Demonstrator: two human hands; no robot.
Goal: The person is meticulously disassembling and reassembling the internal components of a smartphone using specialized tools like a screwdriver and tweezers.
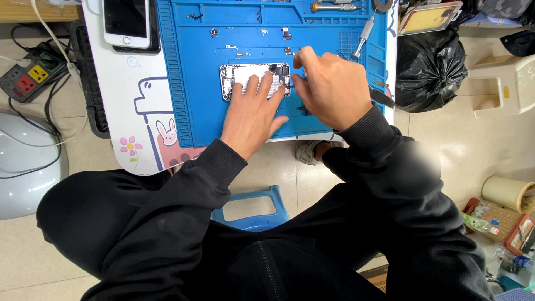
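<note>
Left hand (252, 114) lies flat, fingers spread, pressing the opened phone (253, 79) onto the blue mat (200, 83). Right hand (330, 86) is just beside it, fingertips pinched together at the phone's right end; what they pinch cannot be told. Beyond, a screwdriver (365, 30) lies on the mat; a white phone (127, 22) lies at far left.

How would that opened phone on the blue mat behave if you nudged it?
The opened phone looks flat and rigid, so it would probably slide, not roll. Its exposed insides seem fragile. The left hand presses it onto the blue mat, probably against shifting.
</note>
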